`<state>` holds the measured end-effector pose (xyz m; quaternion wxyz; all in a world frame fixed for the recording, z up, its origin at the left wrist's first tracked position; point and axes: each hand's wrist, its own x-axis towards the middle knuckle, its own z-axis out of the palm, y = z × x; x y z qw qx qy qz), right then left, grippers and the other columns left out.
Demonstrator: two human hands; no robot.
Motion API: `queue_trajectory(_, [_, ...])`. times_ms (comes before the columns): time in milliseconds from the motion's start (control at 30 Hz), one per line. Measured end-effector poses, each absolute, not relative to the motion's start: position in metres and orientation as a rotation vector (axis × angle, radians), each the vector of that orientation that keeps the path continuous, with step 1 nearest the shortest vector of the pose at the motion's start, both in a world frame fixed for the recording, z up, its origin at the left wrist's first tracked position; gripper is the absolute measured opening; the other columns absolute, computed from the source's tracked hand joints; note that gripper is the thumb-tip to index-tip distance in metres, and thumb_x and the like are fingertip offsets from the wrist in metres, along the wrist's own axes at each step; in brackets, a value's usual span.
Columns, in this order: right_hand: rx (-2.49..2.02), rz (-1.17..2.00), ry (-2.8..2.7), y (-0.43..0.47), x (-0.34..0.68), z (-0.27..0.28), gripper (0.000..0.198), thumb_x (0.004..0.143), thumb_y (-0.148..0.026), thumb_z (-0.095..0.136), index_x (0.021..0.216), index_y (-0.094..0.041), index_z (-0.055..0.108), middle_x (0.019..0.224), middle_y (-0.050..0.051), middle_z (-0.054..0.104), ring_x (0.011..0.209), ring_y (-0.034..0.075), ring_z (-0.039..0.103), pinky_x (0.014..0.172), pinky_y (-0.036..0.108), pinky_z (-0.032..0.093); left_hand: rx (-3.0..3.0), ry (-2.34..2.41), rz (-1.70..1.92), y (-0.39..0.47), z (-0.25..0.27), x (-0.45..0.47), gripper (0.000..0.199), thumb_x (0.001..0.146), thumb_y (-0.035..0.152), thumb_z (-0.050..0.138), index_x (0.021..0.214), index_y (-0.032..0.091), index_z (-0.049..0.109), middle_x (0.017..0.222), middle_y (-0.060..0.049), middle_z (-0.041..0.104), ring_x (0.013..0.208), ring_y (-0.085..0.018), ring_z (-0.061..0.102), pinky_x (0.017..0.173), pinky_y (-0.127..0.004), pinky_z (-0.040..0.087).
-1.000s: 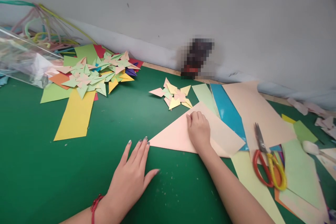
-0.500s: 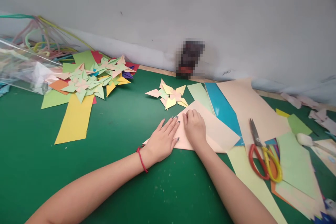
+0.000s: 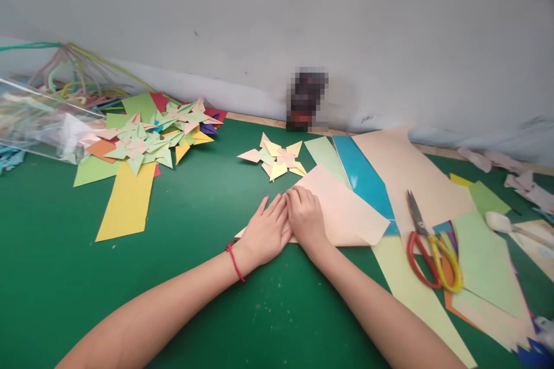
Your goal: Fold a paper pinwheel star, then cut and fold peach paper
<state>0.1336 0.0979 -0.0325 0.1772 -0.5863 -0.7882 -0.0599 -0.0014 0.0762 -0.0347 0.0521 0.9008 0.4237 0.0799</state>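
Observation:
A pale pink sheet of paper (image 3: pixel 346 207), folded over along its front edge, lies on the green table under both my hands. My left hand (image 3: pixel 266 233) rests flat on its left part, fingers stretched out and side by side. Close against those fingertips, my right hand (image 3: pixel 306 216) has its fingers curled and closed on the paper; their tips are partly hidden. A star (image 3: pixel 283 158) made of folded pink, yellow and green paper sits just beyond my hands.
Scissors (image 3: pixel 426 248) with red and yellow handles lie on paper sheets at right. A blue sheet (image 3: pixel 363 179) and a large pink sheet (image 3: pixel 393 167) lie behind them. Folded stars (image 3: pixel 147 141) are piled at left, near a clear plastic bag (image 3: pixel 38 121). A pixelated dark object (image 3: pixel 306 98) stands by the wall.
My right hand has slid left along the paper until it meets my left hand's fingers. My left hand stays flat in about the same place.

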Motion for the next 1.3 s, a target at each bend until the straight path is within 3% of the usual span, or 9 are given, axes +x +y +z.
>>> queue_trajectory(133, [-1.589, -0.2, -2.192, 0.095, 0.137, -0.04, 0.025, 0.09, -0.012, 0.034, 0.105, -0.013, 0.055, 0.122, 0.016, 0.053, 0.115, 0.025, 0.043, 0.088, 0.037, 0.037, 2.737, 1.301, 0.255, 0.076, -0.034, -0.001, 0.054, 0.094, 0.038, 0.023, 0.14, 0.011, 0.025, 0.147, -0.01, 0.024, 0.136, -0.022, 0.018, 0.111, -0.044, 0.012])
queue_trajectory(267, [-1.651, -0.282, -2.117, 0.094, 0.167, -0.048, 0.03, 0.09, -0.011, 0.032, 0.11, -0.015, 0.054, 0.134, 0.016, 0.044, 0.127, 0.027, 0.033, 0.093, 0.044, 0.036, 2.731, 1.308, 0.251, 0.077, -0.036, -0.002, 0.056, 0.093, 0.041, 0.024, 0.141, 0.012, 0.023, 0.149, -0.009, 0.019, 0.137, -0.021, 0.017, 0.111, -0.044, 0.013])
queue_trajectory(633, [-1.889, -0.524, -1.913, 0.066, 0.263, -0.051, 0.026, 0.09, -0.017, 0.035, 0.102, -0.013, 0.059, 0.13, 0.017, 0.047, 0.126, 0.028, 0.036, 0.097, 0.046, 0.036, 2.696, 1.292, 0.215, 0.076, -0.034, -0.003, 0.061, 0.091, 0.048, 0.025, 0.141, 0.012, 0.021, 0.149, -0.01, 0.016, 0.137, -0.023, 0.017, 0.111, -0.044, 0.012])
queue_trajectory(1000, [-1.885, -0.565, -1.867, 0.065, 0.265, -0.054, 0.025, 0.091, -0.018, 0.039, 0.101, -0.012, 0.061, 0.128, 0.016, 0.049, 0.122, 0.029, 0.04, 0.098, 0.044, 0.036, 2.654, 1.304, 0.195, 0.077, -0.034, -0.003, 0.078, 0.084, 0.063, 0.028, 0.143, 0.013, 0.017, 0.149, -0.01, 0.016, 0.137, -0.023, 0.014, 0.111, -0.046, 0.008])
queue_trajectory(1233, [-1.889, -0.481, -1.857, 0.066, 0.265, -0.052, 0.024, 0.09, -0.019, 0.039, 0.097, -0.013, 0.061, 0.121, 0.015, 0.054, 0.115, 0.027, 0.047, 0.094, 0.042, 0.04, 2.657, 1.306, 0.173, 0.078, -0.033, -0.002, 0.077, 0.085, 0.062, 0.028, 0.143, 0.013, 0.018, 0.149, -0.012, 0.015, 0.137, -0.025, 0.014, 0.111, -0.049, 0.006])
queue_trajectory(1300, [-1.869, -0.459, -1.869, 0.067, 0.266, -0.053, 0.025, 0.09, -0.018, 0.038, 0.097, -0.013, 0.061, 0.12, 0.015, 0.054, 0.114, 0.027, 0.047, 0.093, 0.042, 0.04, 2.681, 1.265, 0.18, 0.078, -0.029, -0.002, 0.071, 0.086, 0.059, 0.029, 0.142, 0.017, 0.019, 0.15, -0.011, 0.014, 0.137, -0.027, 0.013, 0.11, -0.052, 0.006])
